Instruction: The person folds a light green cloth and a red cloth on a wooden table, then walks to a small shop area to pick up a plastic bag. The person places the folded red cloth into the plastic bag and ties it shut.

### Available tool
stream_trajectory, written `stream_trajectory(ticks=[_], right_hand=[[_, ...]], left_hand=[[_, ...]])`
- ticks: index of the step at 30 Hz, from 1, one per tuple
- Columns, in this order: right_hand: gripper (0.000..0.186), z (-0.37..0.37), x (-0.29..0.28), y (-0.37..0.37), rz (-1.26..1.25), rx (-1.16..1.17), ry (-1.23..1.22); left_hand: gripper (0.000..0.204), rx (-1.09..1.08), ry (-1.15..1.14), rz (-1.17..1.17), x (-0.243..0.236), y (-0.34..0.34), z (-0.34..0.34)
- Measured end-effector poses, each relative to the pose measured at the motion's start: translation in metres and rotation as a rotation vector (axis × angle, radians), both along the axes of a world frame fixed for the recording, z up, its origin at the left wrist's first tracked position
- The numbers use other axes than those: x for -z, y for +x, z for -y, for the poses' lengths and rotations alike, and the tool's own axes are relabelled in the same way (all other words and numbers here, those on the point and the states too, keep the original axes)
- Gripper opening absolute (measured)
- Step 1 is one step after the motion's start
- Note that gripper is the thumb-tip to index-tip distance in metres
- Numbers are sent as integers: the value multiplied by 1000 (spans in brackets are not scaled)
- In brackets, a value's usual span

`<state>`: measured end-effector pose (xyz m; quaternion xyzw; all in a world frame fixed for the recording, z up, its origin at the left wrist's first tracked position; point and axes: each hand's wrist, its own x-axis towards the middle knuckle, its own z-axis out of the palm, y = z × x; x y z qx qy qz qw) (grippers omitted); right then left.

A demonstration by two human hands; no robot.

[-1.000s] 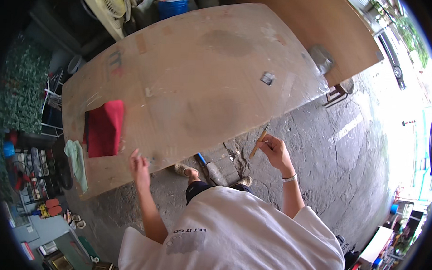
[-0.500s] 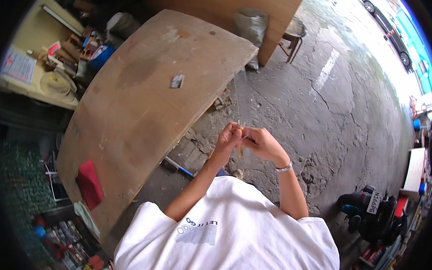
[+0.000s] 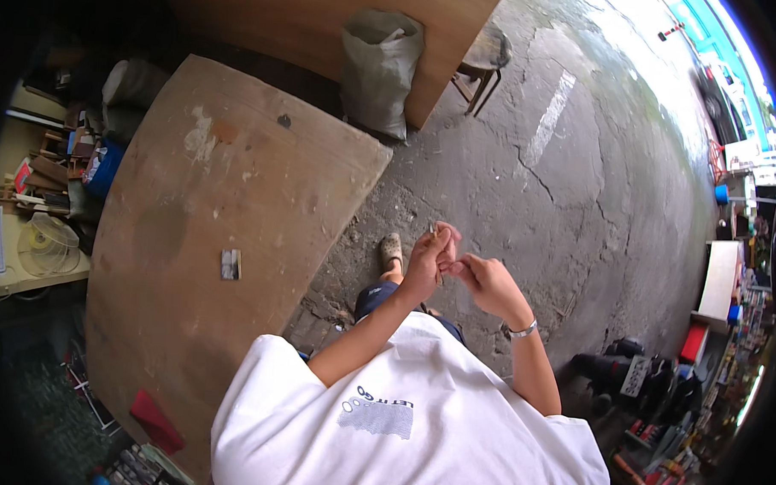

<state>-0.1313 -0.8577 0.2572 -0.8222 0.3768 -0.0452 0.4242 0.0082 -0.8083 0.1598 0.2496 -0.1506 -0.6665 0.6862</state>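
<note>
Nearest the cam: white tee point(image 3: 475, 442) w/ grey print on the front. Past it, L hand point(image 3: 428, 265), fingers closed round a thin tool point(image 3: 439, 279), tip up past the fingers, lower end showing btwn the hands. R hand point(image 3: 491, 287) just beside, fingers bent, tips right by the L hand; can't tell if it grips or touches the tool too. Silvery band point(image 3: 523, 329) on R wrist. So tool's in L hand, above the floor, off to the R of the big tabletop. Lower down: dark shorts point(image 3: 371, 298) & a clog-type shoe point(image 3: 391, 251) on the cracked grey floor point(image 3: 567, 240).

Tabletop point(image 3: 262, 174), brown & stained, is L of the hands: small silvery-grey item point(image 3: 230, 264) lying on it, dark red cloth point(image 3: 155, 421) nr its near L corner. Dark motorbike-like vehicle point(image 3: 635, 378) to the R, partly cut by clutter.

Farther: fan point(image 3: 48, 243) & blue container point(image 3: 105, 171) at far L, pale full sack point(image 3: 380, 75) in front of a tall wood panel point(image 3: 267, 20), stool point(image 3: 487, 56) next to the panel's R edge. Farthest, top R: parked vehicle point(image 3: 723, 104), partly in glare
</note>
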Motion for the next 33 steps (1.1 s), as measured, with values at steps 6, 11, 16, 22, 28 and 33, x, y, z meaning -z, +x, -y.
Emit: stream_trajectory(ticks=[6,11,16,22,28,33], right_hand=[[17,147,10,62,25,-185,31],[17,278,51,124,334,82,166],[23,452,163,183,457,619,878],[25,600,219,336,300,538,821],[31,680,255,485,327,243,-242],[38,712,357,499,-247,-77,-321]], left_hand=[[21,-191,119,428,-7,71,115],[24,-618,328,475,6,179,201],[20,-964,445,253,42,277,243],[18,-1298,565,34,58,297,240],[17,-1530,534,-99,53,317,245],[18,-1592,496,-78,43,388,254]])
